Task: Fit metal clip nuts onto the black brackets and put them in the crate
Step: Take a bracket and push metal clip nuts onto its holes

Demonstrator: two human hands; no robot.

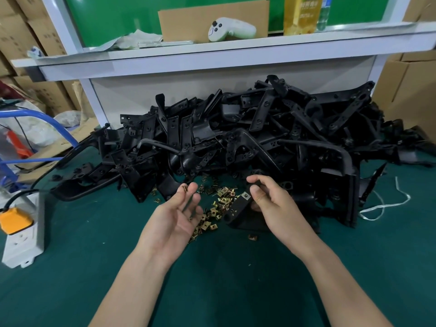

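Two bare forearms reach in from the bottom of the frame over a dark green table mat point(212, 279). The left hand point(175, 211), centre-left, lies palm up with its fingers loosely curled, and its thumb and forefinger pinch a single clip nut point(185, 188). The right hand point(271, 204), just right of centre, curls its fingers and thumb round a black bracket point(238, 208), held tilted just above the mat; a silvery fitted nut point(246, 196) sits on the bracket's upper end beside the thumb. Between and beneath the hands lies a scatter of brass-coloured loose nuts point(217, 204) on the mat, with one stray nut point(252, 237) a little nearer the camera. At the left edge a white power strip point(23, 232) carries an orange plug point(14, 220); at the right edge lies a loop of white strap point(387, 204). Behind the hands a big heap of brackets point(247, 138) fills the middle of the frame, against a white shelf point(212, 50). On the shelf, at upper centre, rest a white controller point(230, 29), a piece of cardboard point(188, 20) and a yellow bottle point(299, 15). Cardboard boxes point(405, 90) stand at the far right.
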